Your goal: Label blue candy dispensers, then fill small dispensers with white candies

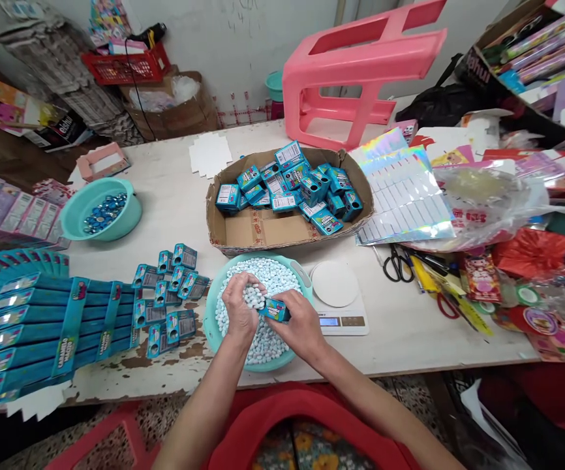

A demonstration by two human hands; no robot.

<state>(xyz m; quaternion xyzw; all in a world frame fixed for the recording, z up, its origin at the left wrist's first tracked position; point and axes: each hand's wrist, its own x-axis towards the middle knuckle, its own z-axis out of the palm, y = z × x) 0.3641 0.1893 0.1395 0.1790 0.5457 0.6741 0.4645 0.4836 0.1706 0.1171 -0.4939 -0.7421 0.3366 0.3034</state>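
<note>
My right hand grips a small blue candy box above the turquoise basin. Cupped against the box's left end, my left hand holds a heap of small pale candies. Many more of these pale blue and white candies fill the basin below both hands. To the left of the basin, several small blue boxes stand on the table. Behind it, a cardboard tray holds a pile of similar blue boxes.
A white scale stands right of the basin, near black scissors and a cutter. Flat blue cartons are stacked at left, below a bowl of shiny blue sweets. A pink stool lies at the back.
</note>
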